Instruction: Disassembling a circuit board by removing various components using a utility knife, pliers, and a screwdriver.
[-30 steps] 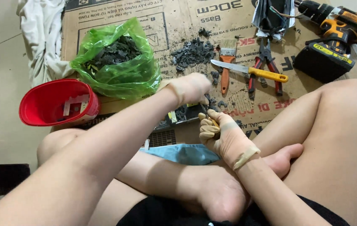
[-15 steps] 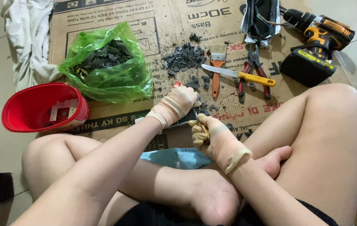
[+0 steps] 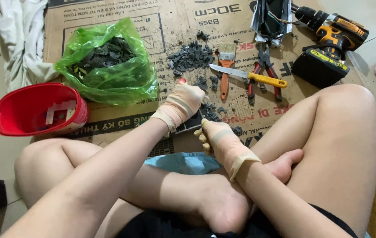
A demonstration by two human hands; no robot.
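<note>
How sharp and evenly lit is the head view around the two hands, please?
Head view: soft, even light with faint shadows; left hand and right hand fairly sharp; glare on the green bag; slight wide-angle bending at the cardboard edges.

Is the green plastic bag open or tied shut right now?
Open. The green plastic bag lies on the cardboard with its mouth spread wide, and the dark scraps inside show uncovered.

Single head view, looking steeply down, close over crossed legs and cardboard sheet (image 3: 161, 26) on floor.
</note>
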